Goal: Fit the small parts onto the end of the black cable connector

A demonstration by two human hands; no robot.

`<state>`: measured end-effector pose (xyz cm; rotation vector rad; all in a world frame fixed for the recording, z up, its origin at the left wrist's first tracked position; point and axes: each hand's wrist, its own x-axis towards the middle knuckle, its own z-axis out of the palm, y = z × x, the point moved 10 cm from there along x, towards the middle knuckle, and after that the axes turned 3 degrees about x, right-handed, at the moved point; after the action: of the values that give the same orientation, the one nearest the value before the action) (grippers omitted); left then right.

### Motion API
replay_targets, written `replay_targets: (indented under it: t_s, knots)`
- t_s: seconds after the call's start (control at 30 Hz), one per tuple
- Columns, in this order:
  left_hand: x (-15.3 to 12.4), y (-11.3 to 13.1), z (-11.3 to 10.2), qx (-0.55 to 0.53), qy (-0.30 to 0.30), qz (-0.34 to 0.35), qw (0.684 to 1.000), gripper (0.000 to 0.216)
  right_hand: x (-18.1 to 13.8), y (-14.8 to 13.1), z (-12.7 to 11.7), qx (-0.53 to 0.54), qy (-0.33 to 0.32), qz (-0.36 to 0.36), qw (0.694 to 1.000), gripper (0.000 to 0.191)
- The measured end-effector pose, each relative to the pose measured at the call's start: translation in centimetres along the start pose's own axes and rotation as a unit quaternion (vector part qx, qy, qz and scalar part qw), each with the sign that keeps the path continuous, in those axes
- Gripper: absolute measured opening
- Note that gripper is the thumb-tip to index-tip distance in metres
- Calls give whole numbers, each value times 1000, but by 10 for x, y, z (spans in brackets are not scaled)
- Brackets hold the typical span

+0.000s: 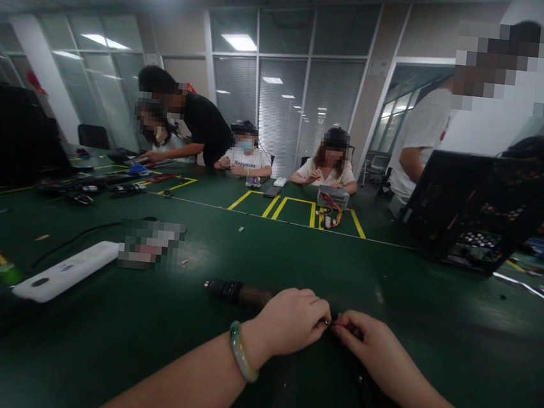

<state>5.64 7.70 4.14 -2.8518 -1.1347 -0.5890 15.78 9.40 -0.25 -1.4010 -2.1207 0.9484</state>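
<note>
Low in the middle of the head view, my left hand (289, 321), with a green bangle (242, 352) at the wrist, is closed in a pinch. Fingertip to fingertip with it, my right hand (376, 349) is pinched closed too. Between the fingers a small shiny bit and something dark show, too little of them to name. Just behind my left hand a dark cylindrical tool, like an electric screwdriver (234, 291), lies on the green table (165, 360), its metal tip pointing left. A dark cord-like strip seems to run down from below my right hand.
On the left lie a white power strip (70, 271), a blurred-out phone-like item (152, 245) and a green bottle (1, 268). A black computer case (464, 209) stands at the right. Across the table, several people sit or stand near a power supply (333, 198) with coloured wires.
</note>
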Motion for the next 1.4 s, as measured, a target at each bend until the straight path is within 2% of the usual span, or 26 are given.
replay_targets:
  t_s: [0.27,0.43,0.63,0.93,1.1,1.4]
  knots:
    - [1,2,1,7,9,-14,1000,5,0,-3,-1,3,5,-2,1000,18]
    - [-1,-1,-3,12,23,-52,998,9,2,2,-1,4,6,-7,1000,17]
    - [-3,-1,1,-13,21,-41,999,1,2,1,-1,-11,5,-18,1000,16]
    - [-3,-2,-3,-12,20,-61,998,7,2,7,2,-3,-1,-17,1000,14]
    - [-3,-1,-1,-19,12,-49,999,2,1,2,-1,-10,4,-23,1000,14]
    - [-3,-2,2,-21,-3,-22,1000,11,-2,-4,1,-37,-4,-25,999,13]
